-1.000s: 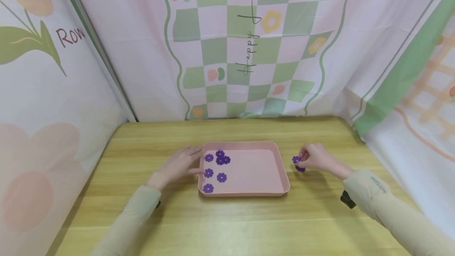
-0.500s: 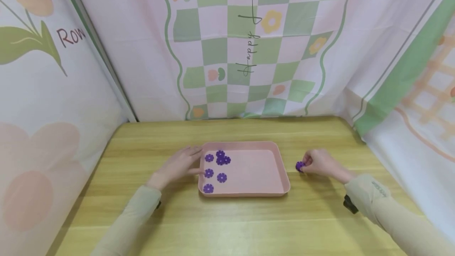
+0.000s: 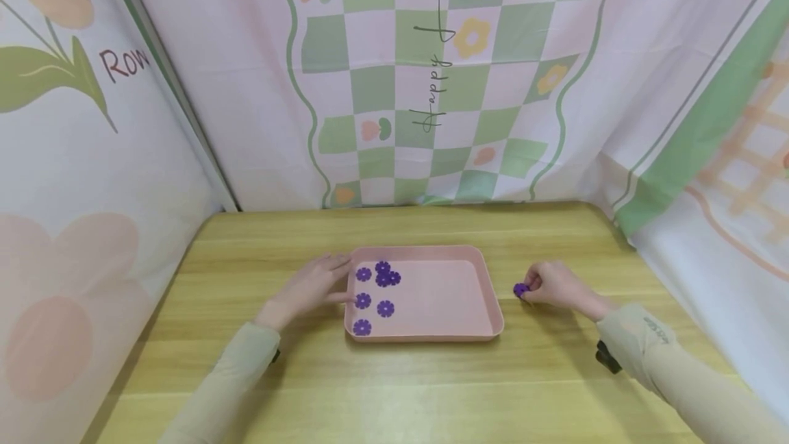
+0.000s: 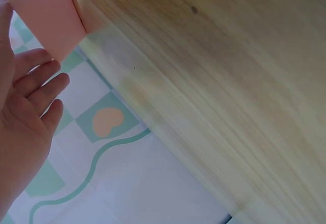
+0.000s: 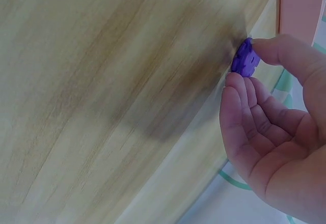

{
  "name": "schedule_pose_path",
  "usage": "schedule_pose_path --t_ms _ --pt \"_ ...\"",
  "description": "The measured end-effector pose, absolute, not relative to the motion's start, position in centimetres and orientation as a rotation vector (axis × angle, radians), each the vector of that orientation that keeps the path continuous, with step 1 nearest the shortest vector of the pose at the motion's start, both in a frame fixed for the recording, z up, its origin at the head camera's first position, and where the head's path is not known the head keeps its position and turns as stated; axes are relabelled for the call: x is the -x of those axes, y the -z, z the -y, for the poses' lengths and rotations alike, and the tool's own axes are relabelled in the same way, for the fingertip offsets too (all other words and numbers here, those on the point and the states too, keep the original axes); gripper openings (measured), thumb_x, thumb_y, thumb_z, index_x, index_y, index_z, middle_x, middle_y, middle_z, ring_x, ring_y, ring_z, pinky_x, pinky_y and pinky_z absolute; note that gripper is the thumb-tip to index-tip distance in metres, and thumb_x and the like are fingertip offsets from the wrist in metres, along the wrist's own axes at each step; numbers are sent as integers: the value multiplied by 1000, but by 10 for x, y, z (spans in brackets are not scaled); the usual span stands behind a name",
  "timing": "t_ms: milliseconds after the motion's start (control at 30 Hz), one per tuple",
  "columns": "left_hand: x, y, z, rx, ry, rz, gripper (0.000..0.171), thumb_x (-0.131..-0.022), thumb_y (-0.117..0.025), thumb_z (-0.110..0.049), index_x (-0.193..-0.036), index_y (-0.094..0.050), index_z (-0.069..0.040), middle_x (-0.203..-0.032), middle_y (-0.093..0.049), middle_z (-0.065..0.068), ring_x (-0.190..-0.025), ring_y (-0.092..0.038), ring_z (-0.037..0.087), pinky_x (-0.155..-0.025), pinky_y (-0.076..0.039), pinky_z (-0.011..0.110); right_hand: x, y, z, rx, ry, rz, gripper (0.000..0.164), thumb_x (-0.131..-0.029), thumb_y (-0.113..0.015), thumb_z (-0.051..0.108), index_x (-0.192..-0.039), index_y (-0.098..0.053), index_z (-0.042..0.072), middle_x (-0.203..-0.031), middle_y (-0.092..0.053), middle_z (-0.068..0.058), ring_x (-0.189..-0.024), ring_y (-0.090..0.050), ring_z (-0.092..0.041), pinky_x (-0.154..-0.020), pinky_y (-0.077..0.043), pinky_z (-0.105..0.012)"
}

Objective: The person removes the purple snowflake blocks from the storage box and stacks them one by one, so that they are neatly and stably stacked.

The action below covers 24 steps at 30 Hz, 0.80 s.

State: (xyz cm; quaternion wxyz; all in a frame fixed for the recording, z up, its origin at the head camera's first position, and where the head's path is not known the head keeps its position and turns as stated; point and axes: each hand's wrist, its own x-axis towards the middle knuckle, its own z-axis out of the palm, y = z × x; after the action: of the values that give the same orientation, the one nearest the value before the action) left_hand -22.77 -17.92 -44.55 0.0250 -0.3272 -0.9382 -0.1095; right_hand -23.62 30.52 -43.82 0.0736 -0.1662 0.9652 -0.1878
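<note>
My left hand [image 3: 308, 288] rests at the left rim of a shallow pink tray [image 3: 440, 299], fingers straight, with the thumb reaching over the edge. In the left wrist view its fingertips lie against the tray's wall [image 4: 46, 15]. Right of the tray, my right hand [image 3: 557, 285] pinches a purple flower-shaped disc [image 5: 245, 58] between thumb and fingertips, close over the table. Inside the tray's left part lie several like discs: three overlap in a cluster [image 3: 385, 277], and others sit singly, such as one front-left disc [image 3: 361, 327].
A wood-grain table [image 3: 431, 389] carries the tray. Patterned cloth hangs [image 3: 425, 88] behind the table, with more cloth at the left and right sides. A dark wrist device [image 3: 608, 357] shows at the right cuff.
Two discs showed apart at my right fingertips a second ago; now they appear as one small purple shape, and the fingers have shifted slightly down and right. My left hand has stayed put.
</note>
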Motion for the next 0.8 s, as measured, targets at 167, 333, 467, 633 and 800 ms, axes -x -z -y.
schedule_pose_path --t_ms 167,333,467,633,800 --pt "228 447 179 1013 344 2903 74 -89 -67 -49 -145 -47 -4 -152 -45 19 -140 -45 40 -120 -33 57 236 439 -304 503 569 -2895 23 -76 -81 15 -84 -68 -1 -77 -70 -7 -70 -63 -14 -63 -57 -29" --pt "229 448 179 1003 345 2909 73 -90 -66 -49 -145 -47 -5 -153 -45 19 -141 -44 39 -120 -33 57 237 441 -304 512 569 -2899 22 -76 -81 14 -84 -67 -2 -78 -70 -8 -71 -63 -15 -64 -58 -30" --pt "229 448 179 1001 335 2907 73 -90 -66 -49 -145 -47 -5 -152 -45 19 -141 -45 38 -119 -34 57 237 442 -304 524 574 -2902 21 -76 -80 13 -84 -67 -1 -78 -70 -8 -71 -63 -15 -65 -58 -30" --pt "228 447 179 1008 329 2893 74 -89 -67 -49 -145 -47 -4 -151 -46 19 -140 -46 38 -119 -36 57 237 442 -303 531 575 -2903 20 -76 -80 12 -84 -66 0 -78 -69 -8 -72 -63 -15 -65 -58 -30" --pt "229 448 179 1013 328 2890 74 -90 -67 -49 -144 -48 -3 -151 -47 20 -140 -47 38 -119 -36 57 237 442 -304 538 575 -2905 20 -76 -80 12 -84 -66 0 -78 -70 -8 -72 -63 -15 -65 -59 -31"
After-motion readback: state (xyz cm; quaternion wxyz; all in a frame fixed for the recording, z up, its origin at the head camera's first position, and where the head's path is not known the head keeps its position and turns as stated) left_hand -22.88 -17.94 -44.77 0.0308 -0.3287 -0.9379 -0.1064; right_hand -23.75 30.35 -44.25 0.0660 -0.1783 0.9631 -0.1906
